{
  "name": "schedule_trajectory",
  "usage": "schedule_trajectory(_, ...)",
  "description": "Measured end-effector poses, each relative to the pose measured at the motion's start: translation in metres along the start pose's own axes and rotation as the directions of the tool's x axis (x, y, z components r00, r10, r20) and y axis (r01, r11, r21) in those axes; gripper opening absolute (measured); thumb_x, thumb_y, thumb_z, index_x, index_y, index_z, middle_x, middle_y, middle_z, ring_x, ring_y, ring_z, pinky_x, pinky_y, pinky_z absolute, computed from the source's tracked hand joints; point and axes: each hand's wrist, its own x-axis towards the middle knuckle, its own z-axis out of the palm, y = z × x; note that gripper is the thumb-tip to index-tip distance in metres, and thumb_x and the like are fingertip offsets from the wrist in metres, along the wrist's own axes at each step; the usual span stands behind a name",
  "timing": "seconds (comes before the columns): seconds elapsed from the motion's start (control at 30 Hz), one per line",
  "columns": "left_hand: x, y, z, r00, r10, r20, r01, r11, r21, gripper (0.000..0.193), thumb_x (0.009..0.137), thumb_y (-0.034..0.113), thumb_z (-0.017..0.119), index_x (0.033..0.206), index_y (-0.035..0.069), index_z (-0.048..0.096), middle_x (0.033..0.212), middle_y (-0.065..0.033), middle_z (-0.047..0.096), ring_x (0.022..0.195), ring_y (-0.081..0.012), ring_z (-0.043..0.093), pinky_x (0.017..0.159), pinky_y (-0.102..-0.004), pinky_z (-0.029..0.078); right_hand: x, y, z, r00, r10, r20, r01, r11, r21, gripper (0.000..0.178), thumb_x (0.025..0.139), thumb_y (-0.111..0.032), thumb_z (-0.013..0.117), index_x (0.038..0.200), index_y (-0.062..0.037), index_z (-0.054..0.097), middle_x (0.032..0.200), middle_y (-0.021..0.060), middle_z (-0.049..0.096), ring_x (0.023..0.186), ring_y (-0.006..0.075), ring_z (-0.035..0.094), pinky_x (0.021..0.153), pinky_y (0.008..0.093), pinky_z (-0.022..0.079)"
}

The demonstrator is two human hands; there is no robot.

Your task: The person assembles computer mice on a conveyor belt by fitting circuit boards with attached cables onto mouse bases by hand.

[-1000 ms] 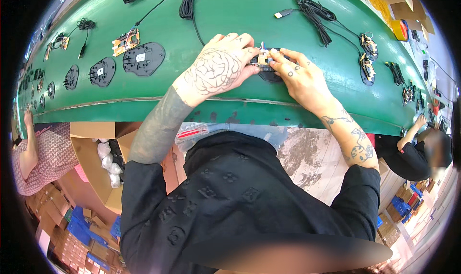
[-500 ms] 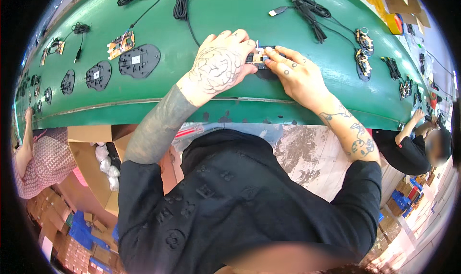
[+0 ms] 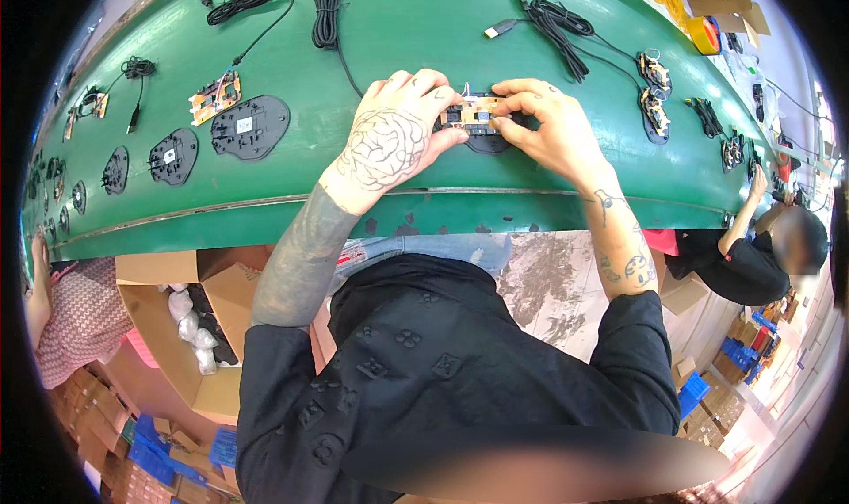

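Note:
Between my hands an orange-brown circuit board (image 3: 478, 115) sits on a black, rounded plastic base (image 3: 488, 145), on the green bench. My left hand (image 3: 389, 134) grips the left edge of the board with thumb and fingers. At the opposite edge my right hand (image 3: 555, 131) is pinched on it, its index finger and thumb curled. A black coiled cable (image 3: 325, 19) lies behind, its tail running under my left hand. To the left lie another circuit board (image 3: 215, 98) with a cable and a bare black base (image 3: 252, 127).
More bases (image 3: 173, 156) and boards (image 3: 91, 104) line the green bench (image 3: 424, 26) leftward. On the right are cabled assemblies (image 3: 654, 113) and a tape roll (image 3: 705, 35). A cardboard box (image 3: 168, 274) with wrapped items stands below at left. Co-workers sit at both sides.
My right hand's fingers have drawn back from lying over the board to its right edge, baring more of it. My left hand has shifted slightly. The whole view has turned a little.

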Motion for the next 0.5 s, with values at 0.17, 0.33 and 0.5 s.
schedule_trajectory(0.17, 0.0009, -0.0003, 0.0026, 1.0, 0.01, -0.023, -0.011, 1.0, -0.023, 0.038, 0.077, 0.037, 0.078, 0.105, 0.014, 0.067, 0.109, -0.0011, 0.059, 0.099, -0.0224, 0.058, 0.086, -0.0383, 0.047, 0.0031, -0.0018, -0.0024, 0.999, -0.047, 0.021, 0.049, 0.996, -0.079, 0.015, 0.079, -0.018, 0.074, 0.091, -0.0086, 0.071, 0.113, 0.007, 0.07, 0.103, 0.0275, 0.066, 0.092, 0.0373, 0.052)
schedule_trajectory(0.33, -0.0006, -0.0007, 0.0021, 1.0, 0.008, -0.022, -0.009, 0.999, -0.034, 0.038, 0.074, 0.037, 0.08, 0.103, 0.016, 0.066, 0.107, -0.0006, 0.058, 0.1, -0.0215, 0.057, 0.086, -0.0388, 0.046, 0.005, 0.0003, -0.0009, 0.992, -0.127, 0.013, 0.128, 0.978, -0.165, 0.014, 0.079, -0.018, 0.074, 0.088, -0.0079, 0.069, 0.112, 0.0062, 0.071, 0.102, 0.0278, 0.066, 0.09, 0.0366, 0.052)
schedule_trajectory(0.5, -0.0018, -0.0011, 0.006, 0.999, 0.017, -0.048, -0.019, 0.999, -0.033, 0.039, 0.075, 0.038, 0.079, 0.103, 0.015, 0.066, 0.108, -0.0008, 0.058, 0.101, -0.0218, 0.057, 0.086, -0.0391, 0.045, 0.0033, 0.0015, -0.0051, 0.995, -0.098, 0.015, 0.099, 0.991, -0.093, 0.015, 0.078, -0.017, 0.074, 0.088, -0.0077, 0.069, 0.113, 0.0068, 0.071, 0.102, 0.0277, 0.067, 0.09, 0.0372, 0.053)
